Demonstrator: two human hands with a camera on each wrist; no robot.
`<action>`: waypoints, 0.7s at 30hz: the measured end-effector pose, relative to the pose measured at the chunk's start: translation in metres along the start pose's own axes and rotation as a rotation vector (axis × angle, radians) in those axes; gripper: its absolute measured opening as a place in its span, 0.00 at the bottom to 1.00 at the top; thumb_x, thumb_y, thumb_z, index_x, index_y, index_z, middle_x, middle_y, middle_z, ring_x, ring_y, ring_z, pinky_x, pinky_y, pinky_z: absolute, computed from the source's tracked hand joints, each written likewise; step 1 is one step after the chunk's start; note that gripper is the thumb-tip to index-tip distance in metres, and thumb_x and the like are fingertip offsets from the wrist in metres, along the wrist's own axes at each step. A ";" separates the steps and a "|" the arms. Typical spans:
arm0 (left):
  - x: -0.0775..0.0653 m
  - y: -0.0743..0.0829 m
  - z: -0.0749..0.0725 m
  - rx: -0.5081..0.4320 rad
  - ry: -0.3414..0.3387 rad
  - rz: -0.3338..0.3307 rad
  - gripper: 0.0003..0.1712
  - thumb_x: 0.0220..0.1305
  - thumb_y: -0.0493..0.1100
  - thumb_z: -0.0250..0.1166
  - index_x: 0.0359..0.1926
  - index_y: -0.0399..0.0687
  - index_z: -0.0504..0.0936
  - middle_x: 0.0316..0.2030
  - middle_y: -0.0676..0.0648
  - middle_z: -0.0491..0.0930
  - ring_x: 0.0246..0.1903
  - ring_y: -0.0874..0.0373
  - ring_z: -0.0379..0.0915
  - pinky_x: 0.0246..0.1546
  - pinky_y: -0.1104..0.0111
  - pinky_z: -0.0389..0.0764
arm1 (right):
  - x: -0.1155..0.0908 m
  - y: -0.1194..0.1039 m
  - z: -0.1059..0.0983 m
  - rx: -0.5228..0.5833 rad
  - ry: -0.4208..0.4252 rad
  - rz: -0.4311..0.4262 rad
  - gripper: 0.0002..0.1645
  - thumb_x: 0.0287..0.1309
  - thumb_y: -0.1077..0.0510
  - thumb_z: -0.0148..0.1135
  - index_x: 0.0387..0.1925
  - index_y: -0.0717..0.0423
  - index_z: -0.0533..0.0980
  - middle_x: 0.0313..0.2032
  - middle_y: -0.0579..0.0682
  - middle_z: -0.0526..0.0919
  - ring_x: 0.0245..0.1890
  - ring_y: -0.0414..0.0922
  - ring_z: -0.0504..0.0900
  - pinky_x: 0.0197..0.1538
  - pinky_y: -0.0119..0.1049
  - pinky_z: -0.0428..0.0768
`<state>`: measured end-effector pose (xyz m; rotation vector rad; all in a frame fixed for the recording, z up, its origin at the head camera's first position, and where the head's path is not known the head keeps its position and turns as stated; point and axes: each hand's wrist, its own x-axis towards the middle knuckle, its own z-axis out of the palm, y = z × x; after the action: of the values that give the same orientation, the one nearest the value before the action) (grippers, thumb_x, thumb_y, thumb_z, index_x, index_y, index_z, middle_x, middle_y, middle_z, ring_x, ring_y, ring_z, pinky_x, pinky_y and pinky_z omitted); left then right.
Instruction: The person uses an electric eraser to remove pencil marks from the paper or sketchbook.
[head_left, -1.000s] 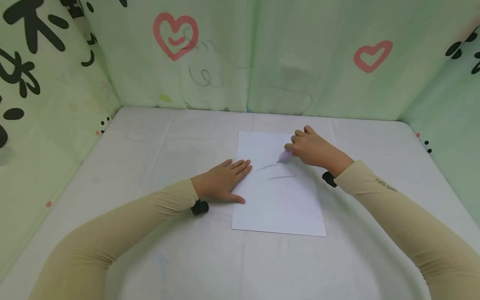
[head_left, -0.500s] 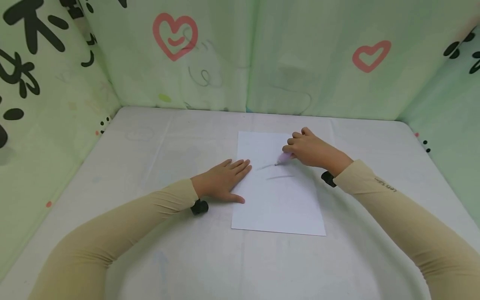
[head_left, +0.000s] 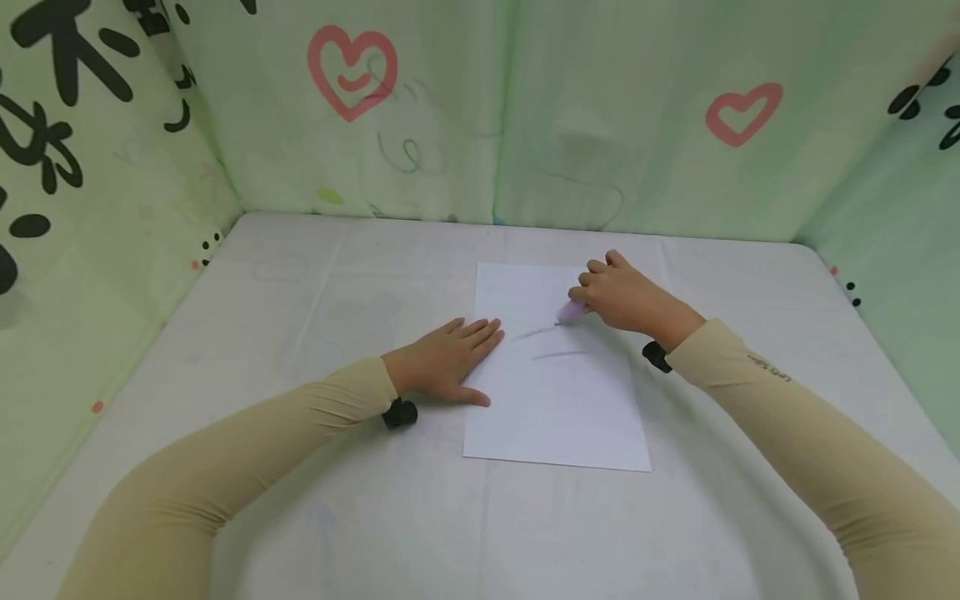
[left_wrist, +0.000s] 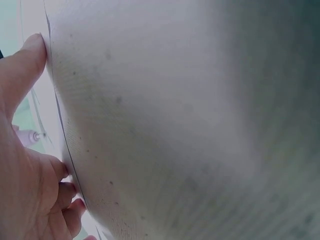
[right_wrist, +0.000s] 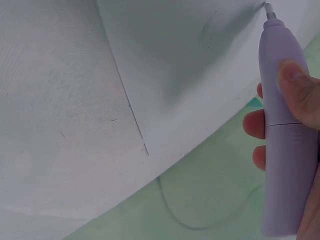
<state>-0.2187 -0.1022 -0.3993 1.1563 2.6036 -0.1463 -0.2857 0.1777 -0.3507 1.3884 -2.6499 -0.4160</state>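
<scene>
A sheet of white paper [head_left: 558, 425] lies on the table in the head view. My left hand [head_left: 444, 360] presses flat on its left edge, fingers spread. Over the sheet's upper right, my right hand [head_left: 637, 298] grips a lavender electric eraser [head_left: 572, 312], its tip down at the right end of a grey upper line [head_left: 534, 333]. A second grey line [head_left: 561, 356] runs just below. The right wrist view shows the thick eraser body [right_wrist: 285, 150] with the thumb along one side and fingertips behind. The left wrist view catches the left hand [left_wrist: 25, 175] along the paper's edge.
A white cloth covers the table [head_left: 337, 517]. Pale green curtains [head_left: 442, 108] with hearts and black markings stand behind it and at both sides. A black wrist camera [head_left: 400, 414] sits under the left cuff and another wrist camera [head_left: 657, 357] under the right.
The eraser tip has shifted slightly down and left along the upper line, then back up and right. My left hand stays in place on the paper.
</scene>
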 end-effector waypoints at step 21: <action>0.001 -0.001 0.000 -0.009 0.000 0.000 0.57 0.60 0.74 0.48 0.74 0.42 0.39 0.75 0.43 0.38 0.74 0.51 0.36 0.73 0.54 0.43 | 0.004 -0.003 0.001 0.001 -0.040 0.003 0.08 0.52 0.60 0.67 0.36 0.52 0.79 0.28 0.50 0.79 0.32 0.47 0.69 0.41 0.42 0.62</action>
<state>-0.2197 -0.1024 -0.3997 1.1532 2.6011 -0.1341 -0.2859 0.1726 -0.3524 1.3901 -2.6836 -0.4465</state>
